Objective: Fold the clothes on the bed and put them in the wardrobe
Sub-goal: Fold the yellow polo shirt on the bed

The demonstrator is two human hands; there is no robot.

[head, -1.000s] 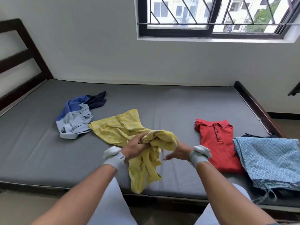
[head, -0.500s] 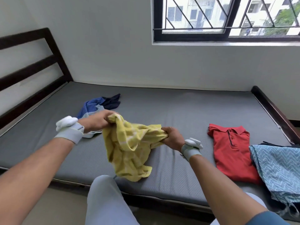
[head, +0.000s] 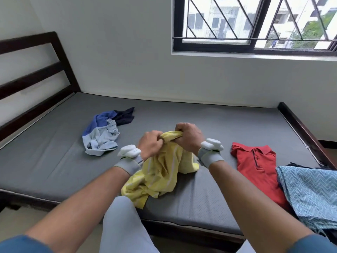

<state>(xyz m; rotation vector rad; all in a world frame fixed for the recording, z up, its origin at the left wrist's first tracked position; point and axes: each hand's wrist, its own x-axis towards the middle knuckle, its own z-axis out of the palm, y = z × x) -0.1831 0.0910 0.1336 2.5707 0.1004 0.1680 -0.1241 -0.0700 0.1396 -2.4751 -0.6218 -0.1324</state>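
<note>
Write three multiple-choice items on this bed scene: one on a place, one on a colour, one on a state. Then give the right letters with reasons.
1. Where does the red shirt lie?
A. By the headboard
B. Right of the hands, beside the patterned blue cloth
C. On the floor

2. What colour is the shirt being held?
A. Yellow
B. Green
C. White

3. How is the held shirt?
A. Folded flat
B. Hung on the window
C. Bunched, its top gripped by both hands

Answers:
1 B: it lies flat on the mattress, next to the blue cloth.
2 A: the yellow shirt has pale stripes.
3 C: the left hand and the right hand clutch its top, and the rest droops onto the mattress.
</note>
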